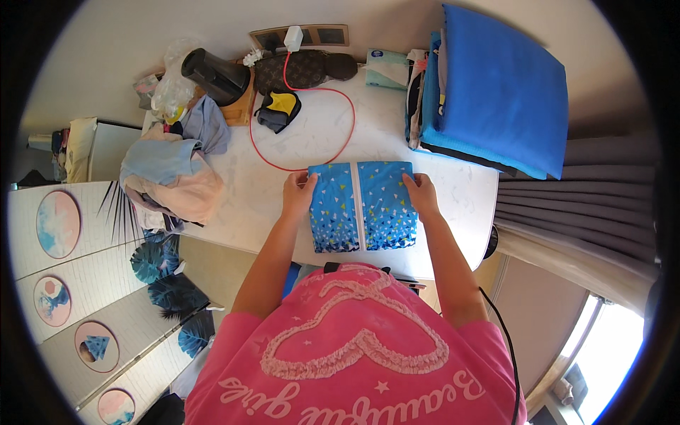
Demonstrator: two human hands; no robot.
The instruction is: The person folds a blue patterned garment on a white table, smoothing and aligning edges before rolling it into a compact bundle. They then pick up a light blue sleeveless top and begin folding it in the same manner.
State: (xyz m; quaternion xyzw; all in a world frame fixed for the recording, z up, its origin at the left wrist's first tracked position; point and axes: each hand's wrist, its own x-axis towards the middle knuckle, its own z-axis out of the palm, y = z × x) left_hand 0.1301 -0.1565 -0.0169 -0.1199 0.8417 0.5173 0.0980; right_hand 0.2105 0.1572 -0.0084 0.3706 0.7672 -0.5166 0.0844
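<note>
A folded blue garment [332, 212] with a pattern of small triangles and a white zip down its middle lies flat at the front edge of the white table [255, 212]. My left hand [299, 192] pinches its far left corner between thumb and fingers. On the other side, my right hand [421, 192] grips the far right corner the same way. A red cable [353, 114] loops over the table beyond the garment and runs up to a white plug adapter [293, 39] at a wall socket strip.
At the right stands a stack of folded cloths topped by a large blue one [504, 90]. A crumpled clothes pile [175, 175] lies left. Behind are a black jug-like container [218, 77], a brown monogram bag [292, 70], a grey-yellow cloth item [279, 109] and a tissue pack [387, 69].
</note>
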